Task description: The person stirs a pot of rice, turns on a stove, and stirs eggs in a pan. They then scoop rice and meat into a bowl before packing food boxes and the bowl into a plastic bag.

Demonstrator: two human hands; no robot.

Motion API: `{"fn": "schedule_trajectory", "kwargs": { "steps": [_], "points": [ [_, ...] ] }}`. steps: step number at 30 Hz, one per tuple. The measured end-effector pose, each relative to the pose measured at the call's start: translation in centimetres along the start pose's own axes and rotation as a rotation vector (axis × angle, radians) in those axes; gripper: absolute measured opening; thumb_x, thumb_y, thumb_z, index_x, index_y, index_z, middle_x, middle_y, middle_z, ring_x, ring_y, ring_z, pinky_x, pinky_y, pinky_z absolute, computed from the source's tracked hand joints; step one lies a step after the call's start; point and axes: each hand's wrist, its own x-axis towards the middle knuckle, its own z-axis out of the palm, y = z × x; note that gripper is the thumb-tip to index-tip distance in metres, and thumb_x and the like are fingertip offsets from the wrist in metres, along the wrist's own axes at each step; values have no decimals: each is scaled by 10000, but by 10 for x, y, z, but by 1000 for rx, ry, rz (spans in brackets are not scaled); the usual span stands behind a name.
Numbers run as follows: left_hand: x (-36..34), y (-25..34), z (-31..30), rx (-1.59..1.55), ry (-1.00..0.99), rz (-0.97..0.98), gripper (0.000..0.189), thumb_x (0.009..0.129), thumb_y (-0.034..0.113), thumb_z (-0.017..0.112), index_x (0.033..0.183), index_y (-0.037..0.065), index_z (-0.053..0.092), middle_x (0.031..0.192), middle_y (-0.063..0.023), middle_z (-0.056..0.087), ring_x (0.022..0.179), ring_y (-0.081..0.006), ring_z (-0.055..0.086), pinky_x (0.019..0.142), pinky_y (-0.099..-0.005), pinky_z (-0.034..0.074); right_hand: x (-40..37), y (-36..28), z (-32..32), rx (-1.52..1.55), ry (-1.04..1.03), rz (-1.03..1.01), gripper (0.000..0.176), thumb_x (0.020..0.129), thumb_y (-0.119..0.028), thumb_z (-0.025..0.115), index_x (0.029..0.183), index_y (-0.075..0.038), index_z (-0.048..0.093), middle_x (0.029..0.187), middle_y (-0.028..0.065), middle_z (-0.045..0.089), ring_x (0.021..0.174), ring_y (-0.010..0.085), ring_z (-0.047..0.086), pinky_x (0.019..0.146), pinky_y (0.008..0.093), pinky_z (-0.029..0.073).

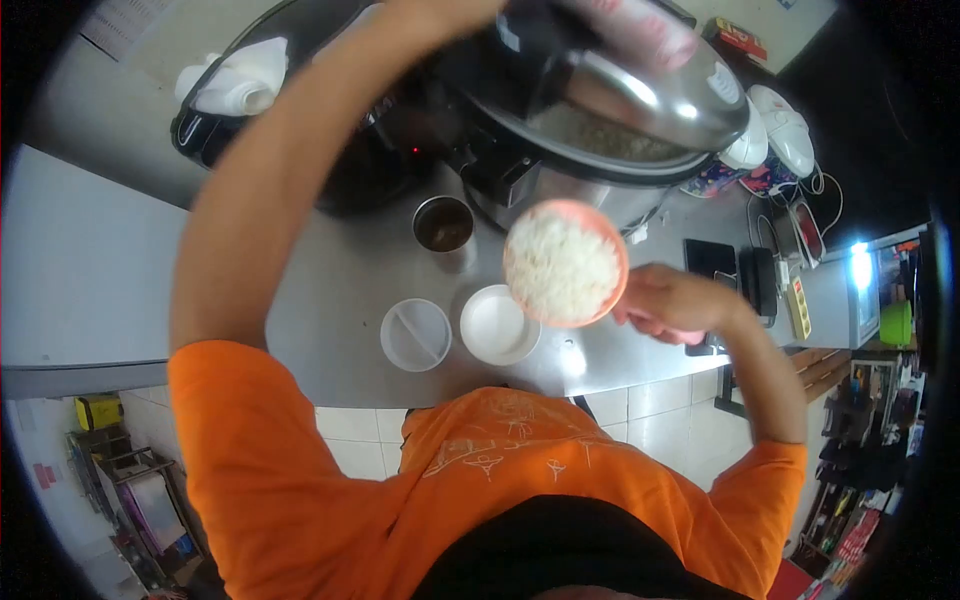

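My right hand (pixel 665 303) is closed round the handle of a pink scoop (pixel 620 250), which is heaped with white rice (pixel 560 262). Below the scoop, a round white bowl (pixel 500 325) sits on the steel counter beside a round translucent lid or dish (pixel 415 335). Beyond the scoop is a large rice cooker (pixel 590 195), its shiny lid (pixel 640 100) tilted up over the contents. My left arm reaches to the top edge, where my left hand (pixel 460 8) is mostly cut off, near the lid; its fingers are hidden.
A metal cup (pixel 443 223) with brown contents stands before the cooker. A dark appliance (pixel 375 165) with a red light is at the left. White cloth or plastic (pixel 240 80) lies at the upper left. White-lidded appliances (pixel 780 130) and a power strip (pixel 799 308) are at the right.
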Motion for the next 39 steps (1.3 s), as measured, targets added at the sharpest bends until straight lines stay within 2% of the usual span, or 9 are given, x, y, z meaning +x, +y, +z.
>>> {"fn": "schedule_trajectory", "kwargs": {
  "steps": [6, 8, 9, 11, 16, 20, 23, 26, 39],
  "points": [
    [-65, -47, 44, -260, 292, 126, 302, 819, 264, 567, 717, -20, 561, 668, -175, 583, 627, -299, 578, 588, -372, 439, 76, 82, 54, -3, 255, 41, 294, 892, -304, 442, 790, -36, 505, 551, 35, 444, 430, 145, 451, 407, 279, 367],
    [-73, -48, 38, -264, 279, 118, 258, 823, 275, 569, 824, 17, 576, 857, -196, 588, 775, -302, 577, 674, -336, 435, 113, 130, 64, -729, 759, -456, 195, 843, -232, 496, 788, -45, 489, 591, 89, 520, 504, 236, 545, 465, 338, 413],
    [-82, -50, 34, -269, 277, 114, 258, 823, 275, 569, 824, 17, 576, 857, -196, 588, 775, -302, 577, 674, -336, 435, 113, 120, 81, -771, 825, -277, 123, 783, -171, 537, 807, -66, 479, 642, 124, 550, 592, 283, 583, 519, 375, 435],
    [-111, -55, 17, -336, 314, 240, 268, 865, 260, 524, 881, 3, 597, 789, -49, 573, 762, -104, 526, 693, -226, 419, 128, 130, 99, -902, 911, -362, 130, 777, -173, 549, 816, -73, 476, 643, 118, 546, 589, 274, 581, 532, 370, 439],
    [-224, -92, -20, -271, -118, 20, 170, 805, 188, 565, 804, 18, 576, 797, -118, 574, 702, -247, 572, 640, -324, 435, 117, 124, 112, -996, 1165, -448, 127, 781, -181, 562, 813, -89, 481, 633, 88, 535, 542, 259, 561, 538, 356, 442],
    [-317, -147, -13, -116, -396, -307, 222, 800, 236, 573, 829, 17, 550, 851, -119, 599, 735, -273, 590, 647, -354, 455, 82, 110, 99, -836, 855, 95, 208, 861, -232, 465, 913, -47, 546, 811, 160, 612, 697, 296, 616, 582, 407, 484],
    [-369, -183, 7, -13, -458, -465, 284, 802, 283, 572, 910, 23, 532, 888, -132, 605, 784, -292, 597, 683, -382, 463, 96, 116, 101, -1156, 514, 181, 347, 896, -329, 390, 946, -46, 585, 889, 182, 614, 764, 311, 619, 632, 412, 497],
    [-405, -201, 39, 219, -486, -581, 329, 806, 315, 563, 962, 30, 514, 906, -146, 606, 821, -312, 596, 711, -413, 464, 139, 132, 112, -971, 531, 304, 462, 905, -409, 332, 964, -39, 602, 943, 186, 609, 805, 313, 617, 673, 433, 495],
    [-393, -180, 28, 6, -288, -592, 160, 781, 146, 573, 740, 7, 504, 597, -161, 525, 518, -310, 510, 507, -370, 409, 88, 94, 94, -747, 806, 28, 422, 886, -406, 404, 858, -29, 591, 816, 193, 615, 777, 356, 602, 670, 435, 460]
  ]
}}
